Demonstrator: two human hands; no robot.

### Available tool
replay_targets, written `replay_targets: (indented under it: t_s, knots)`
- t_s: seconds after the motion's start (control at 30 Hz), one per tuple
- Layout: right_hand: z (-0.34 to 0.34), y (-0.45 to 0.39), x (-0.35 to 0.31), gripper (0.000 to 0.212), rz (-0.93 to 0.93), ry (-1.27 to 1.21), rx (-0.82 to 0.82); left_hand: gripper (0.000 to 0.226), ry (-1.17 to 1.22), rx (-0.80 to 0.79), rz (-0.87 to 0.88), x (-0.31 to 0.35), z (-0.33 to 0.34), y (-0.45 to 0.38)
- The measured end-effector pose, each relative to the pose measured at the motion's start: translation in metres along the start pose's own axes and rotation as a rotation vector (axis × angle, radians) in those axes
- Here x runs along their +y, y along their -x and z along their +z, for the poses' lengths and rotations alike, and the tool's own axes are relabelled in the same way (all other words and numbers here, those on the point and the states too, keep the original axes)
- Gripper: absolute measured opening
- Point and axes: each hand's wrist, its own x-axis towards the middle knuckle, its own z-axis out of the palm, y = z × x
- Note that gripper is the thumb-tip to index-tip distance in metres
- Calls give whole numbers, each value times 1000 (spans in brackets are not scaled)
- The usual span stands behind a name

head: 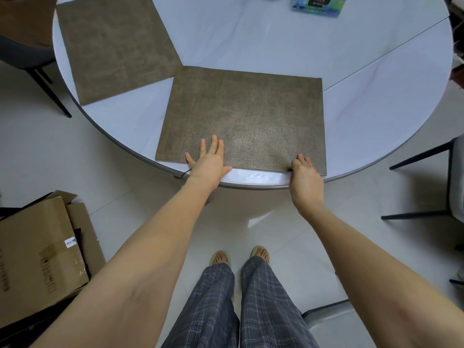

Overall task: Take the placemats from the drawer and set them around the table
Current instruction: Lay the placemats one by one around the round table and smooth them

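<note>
Two brown woven placemats lie flat on the round white table. One placemat sits at the far left edge. The nearer placemat lies in front of me, close to the table's front rim. My left hand rests flat on its near left part with fingers straight and spread. My right hand is at its near right corner, fingers curled over the mat's edge, thumb hidden beneath. The drawer is out of view.
A blue-green packet lies at the table's far side. Dark-legged chairs stand at the left, the right and behind me on the right. An open cardboard box sits on the tiled floor at my left.
</note>
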Motion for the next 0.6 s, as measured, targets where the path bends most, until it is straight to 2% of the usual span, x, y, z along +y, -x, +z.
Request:
replay_targets:
  t_s: [0.23,0.33,0.47,0.6]
  knots:
    - [-1,2,-6,19,-13,19,32,77,2,-3,7,-1,0,0]
    - [-2,-14,-30,30,-151,-57,59,72,5,-9,7,-2,0,-2]
    - [17,-62,-81,55,-267,-93,-106,61,-55,56,8,-4,8,-7]
    - [40,-76,-80,57,-326,-3,-124,64,-104,118,-5,-2,10,-11]
